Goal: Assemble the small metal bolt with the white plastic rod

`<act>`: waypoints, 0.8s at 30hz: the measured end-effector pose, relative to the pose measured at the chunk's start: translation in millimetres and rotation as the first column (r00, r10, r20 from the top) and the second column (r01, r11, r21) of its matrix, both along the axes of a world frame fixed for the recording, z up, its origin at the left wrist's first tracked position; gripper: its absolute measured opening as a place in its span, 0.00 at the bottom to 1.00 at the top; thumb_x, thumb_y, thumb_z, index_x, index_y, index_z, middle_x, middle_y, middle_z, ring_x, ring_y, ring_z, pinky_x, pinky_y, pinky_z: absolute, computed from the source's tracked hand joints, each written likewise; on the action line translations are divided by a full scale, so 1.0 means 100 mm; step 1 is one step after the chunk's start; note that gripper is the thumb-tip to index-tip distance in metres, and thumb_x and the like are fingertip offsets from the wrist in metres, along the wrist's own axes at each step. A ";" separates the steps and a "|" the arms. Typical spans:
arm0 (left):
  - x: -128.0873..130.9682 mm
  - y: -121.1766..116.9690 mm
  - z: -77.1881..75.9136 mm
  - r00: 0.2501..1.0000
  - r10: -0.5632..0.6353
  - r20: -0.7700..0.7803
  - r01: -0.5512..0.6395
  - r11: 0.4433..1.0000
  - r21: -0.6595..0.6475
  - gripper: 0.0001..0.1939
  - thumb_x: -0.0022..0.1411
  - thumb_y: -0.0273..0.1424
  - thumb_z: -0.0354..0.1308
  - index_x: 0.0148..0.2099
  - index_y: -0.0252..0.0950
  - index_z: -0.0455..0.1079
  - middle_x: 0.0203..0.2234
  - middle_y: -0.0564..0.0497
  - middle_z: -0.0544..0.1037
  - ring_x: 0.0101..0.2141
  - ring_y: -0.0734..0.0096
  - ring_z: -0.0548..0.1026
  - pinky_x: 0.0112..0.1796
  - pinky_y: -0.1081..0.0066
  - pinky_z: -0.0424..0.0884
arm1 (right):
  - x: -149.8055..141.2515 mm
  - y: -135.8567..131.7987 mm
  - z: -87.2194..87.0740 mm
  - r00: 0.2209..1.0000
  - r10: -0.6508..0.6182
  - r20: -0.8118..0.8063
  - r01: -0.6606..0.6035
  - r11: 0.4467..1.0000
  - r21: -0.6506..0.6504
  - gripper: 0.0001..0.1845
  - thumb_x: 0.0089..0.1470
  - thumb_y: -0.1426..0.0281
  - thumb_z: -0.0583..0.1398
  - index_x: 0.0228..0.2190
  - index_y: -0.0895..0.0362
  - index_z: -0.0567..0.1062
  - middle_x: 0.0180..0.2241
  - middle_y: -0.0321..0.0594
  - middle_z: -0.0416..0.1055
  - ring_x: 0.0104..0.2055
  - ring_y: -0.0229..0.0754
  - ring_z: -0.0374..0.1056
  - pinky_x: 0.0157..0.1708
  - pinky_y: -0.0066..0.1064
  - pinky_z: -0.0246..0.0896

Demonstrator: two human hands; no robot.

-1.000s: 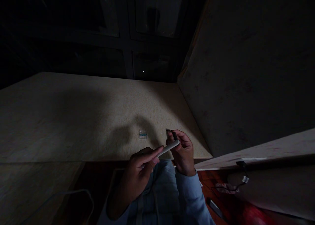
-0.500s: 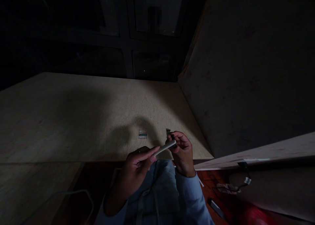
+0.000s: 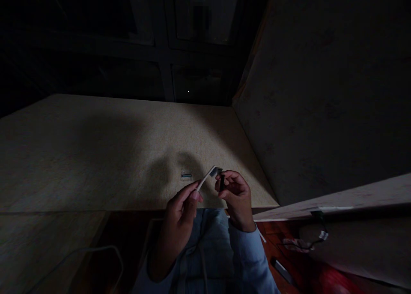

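Note:
My left hand (image 3: 180, 219) pinches the handle of a pale toothbrush (image 3: 204, 180). Its dark bristles face right, toward my other hand. Between the thumb and fingers of my right hand (image 3: 238, 197) is a small black block-like piece (image 3: 222, 182), held upright. A narrow gap separates the bristles from this piece. On the ledge just left of the brush head lies a small clear packet or case with a teal strip (image 3: 186, 175). Another small object behind the brush head is mostly hidden, so I cannot make it out.
A pale ledge (image 3: 128, 157) runs under a dark window (image 3: 199, 79). The wall (image 3: 321, 114) bounds it at right. A white cable (image 3: 96, 250) hangs at lower left. On the reddish floor at right lie a dark elongated object (image 3: 282, 270) and a black cord (image 3: 316, 242).
My left hand has turned the toothbrush and drawn its head up and left, off the black piece, so the bristles now show. My right hand has barely moved.

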State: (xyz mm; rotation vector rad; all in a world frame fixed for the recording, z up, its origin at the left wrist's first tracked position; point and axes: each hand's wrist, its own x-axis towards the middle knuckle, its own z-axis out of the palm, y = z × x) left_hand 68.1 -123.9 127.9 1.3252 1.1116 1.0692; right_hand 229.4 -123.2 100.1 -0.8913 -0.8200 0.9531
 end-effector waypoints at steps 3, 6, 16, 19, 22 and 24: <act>0.08 0.00 -0.01 0.990 -0.032 0.136 0.050 0.989 -0.137 0.26 0.60 0.50 0.60 0.49 0.33 0.76 0.24 0.53 0.72 0.20 0.80 0.61 0.21 0.76 0.59 | -0.02 -0.02 0.03 0.996 0.006 0.093 -0.008 1.000 0.012 0.22 0.39 0.69 0.76 0.37 0.52 0.78 0.27 0.32 0.74 0.29 0.37 0.68 0.33 0.30 0.66; 0.16 0.03 -0.05 0.957 -0.070 0.283 0.145 0.956 -0.254 0.24 0.56 0.50 0.64 0.42 0.33 0.75 0.23 0.55 0.70 0.17 0.84 0.56 0.18 0.78 0.51 | -0.04 -0.04 0.04 0.975 -0.005 0.222 0.001 1.000 0.014 0.20 0.42 0.70 0.74 0.39 0.52 0.77 0.27 0.32 0.74 0.30 0.38 0.69 0.35 0.31 0.65; 0.22 0.06 -0.09 0.976 0.007 0.217 0.046 0.970 -0.237 0.18 0.53 0.46 0.65 0.30 0.34 0.72 0.12 0.62 0.56 0.16 0.80 0.56 0.18 0.77 0.50 | 0.01 -0.09 0.06 0.838 -0.068 0.542 0.026 0.996 0.084 0.15 0.50 0.67 0.71 0.40 0.52 0.77 0.31 0.36 0.77 0.33 0.40 0.71 0.36 0.33 0.66; 0.22 0.05 -0.09 0.992 -0.006 0.129 0.024 0.990 -0.136 0.16 0.56 0.45 0.63 0.32 0.35 0.75 0.15 0.56 0.66 0.23 0.72 0.69 0.25 0.75 0.63 | 0.03 -0.08 0.03 0.806 -0.088 0.585 0.039 0.995 0.095 0.13 0.51 0.66 0.70 0.40 0.52 0.77 0.32 0.37 0.77 0.33 0.41 0.72 0.36 0.33 0.67; 0.23 0.05 -0.08 0.998 -0.021 0.066 0.025 0.998 -0.062 0.14 0.59 0.42 0.60 0.34 0.35 0.76 0.25 0.51 0.77 0.32 0.67 0.75 0.35 0.72 0.69 | 0.04 -0.08 0.00 0.796 -0.095 0.598 0.039 0.994 0.105 0.13 0.52 0.65 0.69 0.40 0.52 0.77 0.32 0.37 0.77 0.32 0.41 0.72 0.35 0.33 0.68; 0.23 0.04 -0.07 1.000 -0.011 0.024 0.012 0.999 -0.042 0.14 0.59 0.41 0.59 0.34 0.35 0.75 0.27 0.51 0.78 0.32 0.68 0.74 0.35 0.72 0.69 | 0.04 -0.08 -0.01 0.796 -0.099 0.597 0.040 0.993 0.111 0.13 0.52 0.65 0.69 0.39 0.52 0.77 0.31 0.37 0.77 0.32 0.41 0.72 0.35 0.33 0.69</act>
